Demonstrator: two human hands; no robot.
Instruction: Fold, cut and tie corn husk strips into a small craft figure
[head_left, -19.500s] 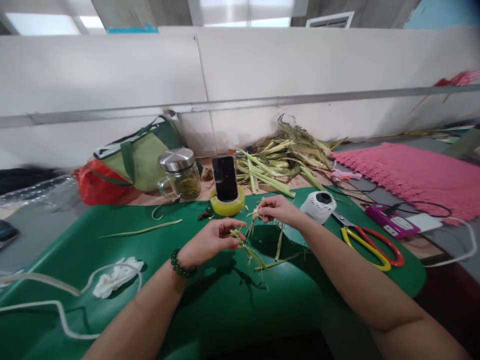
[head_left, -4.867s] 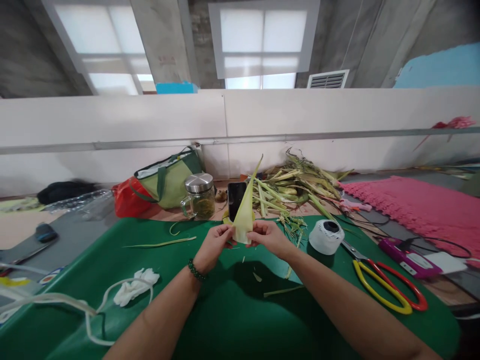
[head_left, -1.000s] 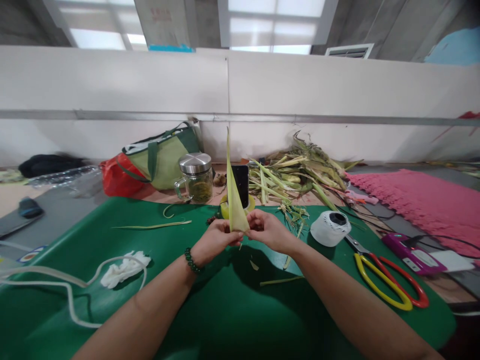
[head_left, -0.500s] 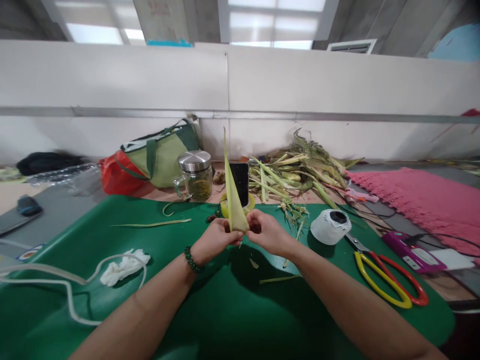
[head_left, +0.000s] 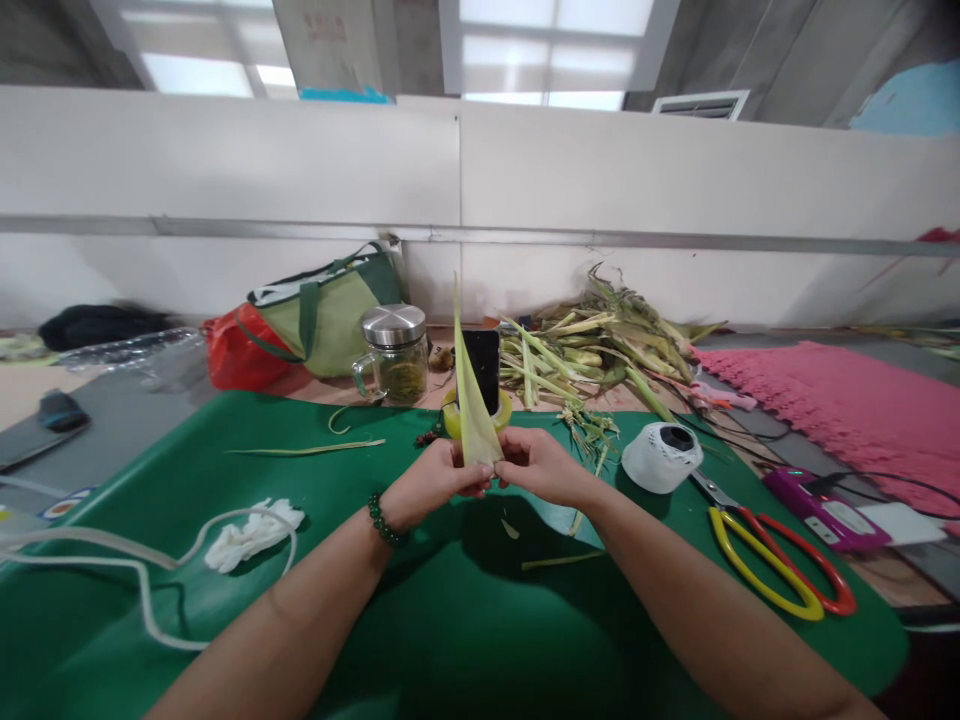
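Note:
A pale green leaf, like a corn husk (head_left: pixel 475 425), stands upright between my hands, its long thin tip pointing up. My left hand (head_left: pixel 442 472) pinches its lower edge from the left, thumb in front. From the right, my right hand (head_left: pixel 541 466) grips the bottom corner between thumb and fingers. The fingertips of both hands nearly meet at the base. Behind the husk stand a dark phone (head_left: pixel 489 368) and a roll of yellow tape (head_left: pixel 504 408), both partly covered by it.
On the green mat (head_left: pixel 465 640) lie scissors (head_left: pixel 780 565), a white thread spool (head_left: pixel 661 458), a white cloth (head_left: pixel 251 540) and husk strips. Behind are a glass jar (head_left: pixel 401 375), a green bag (head_left: pixel 337 320) and a husk pile (head_left: pixel 600 345). A pink cloth (head_left: pixel 847 400) lies right.
The husk's tip is slightly lower and its face has turned a little. My right fingers have shifted closer over its bottom corner. Both hands keep their hold.

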